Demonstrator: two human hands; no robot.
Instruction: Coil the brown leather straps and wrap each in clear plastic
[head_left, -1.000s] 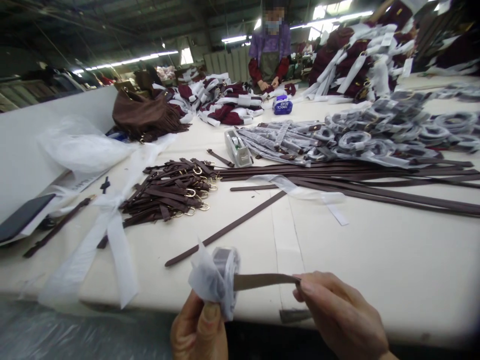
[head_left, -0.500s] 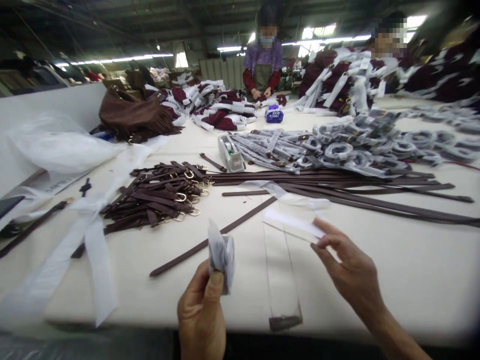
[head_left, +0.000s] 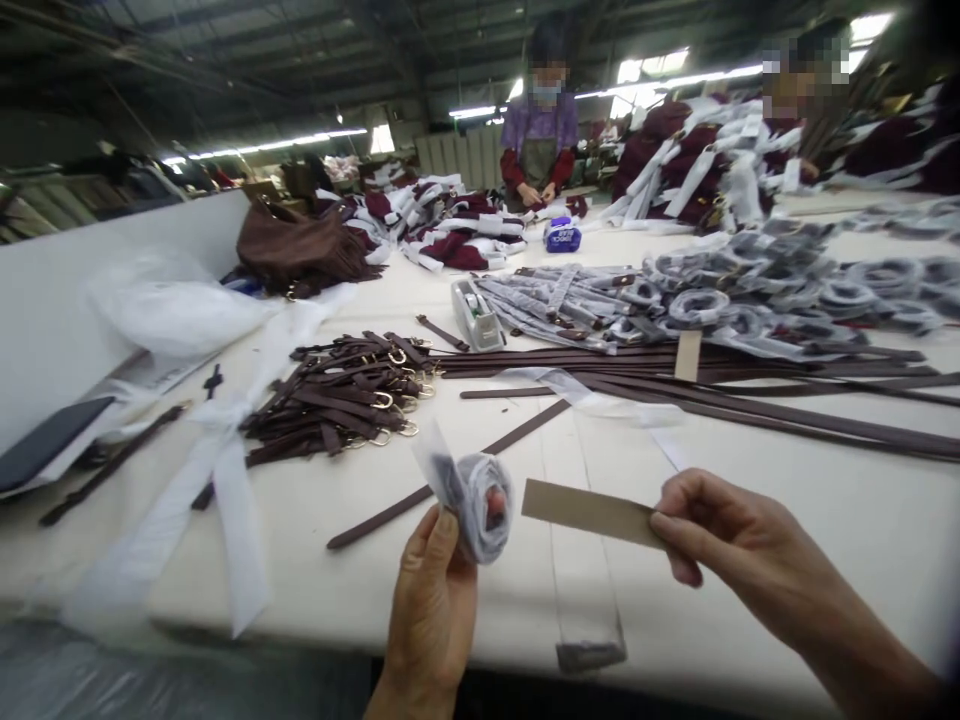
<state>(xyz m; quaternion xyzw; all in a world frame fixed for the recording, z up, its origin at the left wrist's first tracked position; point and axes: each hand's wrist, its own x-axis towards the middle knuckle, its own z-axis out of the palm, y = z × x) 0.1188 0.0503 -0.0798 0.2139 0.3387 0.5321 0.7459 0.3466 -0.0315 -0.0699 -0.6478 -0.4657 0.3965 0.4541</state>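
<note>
My left hand (head_left: 431, 610) grips a coiled strap wrapped in whitish film (head_left: 480, 525), with one film end sticking up past the thumb. Something reddish, perhaps a fingertip, shows in the coil's centre. To its right, my right hand (head_left: 739, 550) pinches a flat brown strip (head_left: 585, 512) by one end. The strip's free end points left at the coil, with a small gap between them. Below and behind the strip, thin lines and a dark patch (head_left: 591, 655) mark the table. A single dark brown strap (head_left: 379, 518) lies behind my left hand.
Buckled brown straps (head_left: 345, 395) are heaped at left. Long straps (head_left: 787, 385) run rightward beside a tape dispenser (head_left: 478, 318). Wrapped coils (head_left: 697, 305) pile up behind. White film strips (head_left: 240, 540) hang over the front edge. Two people are across the table, one in purple (head_left: 540, 130).
My left hand has turned the coil so its round side faces me. My right hand has brought the strip lower and nearer, its brown face now showing. The view has shifted slightly.
</note>
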